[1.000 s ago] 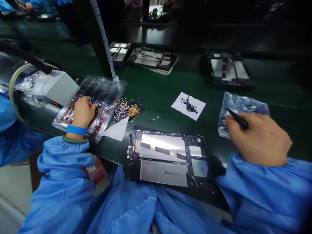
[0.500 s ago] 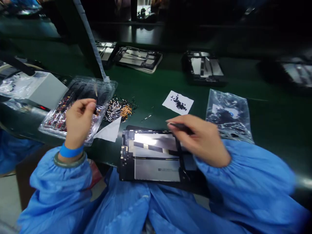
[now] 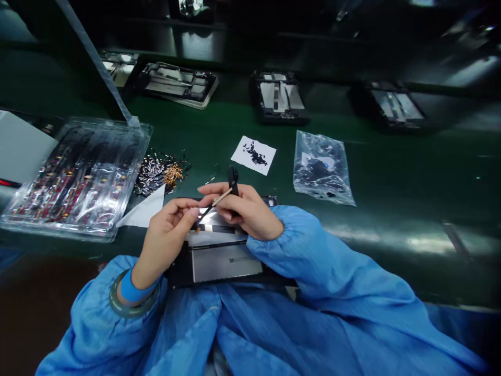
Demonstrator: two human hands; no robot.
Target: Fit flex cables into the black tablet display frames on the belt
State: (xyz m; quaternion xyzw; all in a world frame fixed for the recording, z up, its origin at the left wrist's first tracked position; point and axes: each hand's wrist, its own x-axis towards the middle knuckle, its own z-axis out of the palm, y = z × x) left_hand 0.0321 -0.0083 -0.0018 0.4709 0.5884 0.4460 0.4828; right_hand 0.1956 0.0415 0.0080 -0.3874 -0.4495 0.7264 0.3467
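An open tablet chassis (image 3: 219,261) with silver plates lies at the near edge of the green bench, partly under my arms. Both hands meet just above its upper part. My left hand (image 3: 166,237) pinches one end of a thin flex strip (image 3: 213,205) with a brown tip. My right hand (image 3: 245,211) grips black tweezers (image 3: 233,177), whose handle sticks up, and touches the strip's other end. Blue sleeves cover both arms.
A clear plastic tray of flex parts (image 3: 78,175) sits at the left, with a pile of loose small parts (image 3: 158,171) beside it. A white paper with black bits (image 3: 253,154) and a plastic bag (image 3: 321,167) lie behind. Three more open chassis (image 3: 278,97) sit farther back.
My left hand left the clear tray carrying the strip and came to the middle. My right hand moved from the plastic bag to above the chassis. The view swung right.
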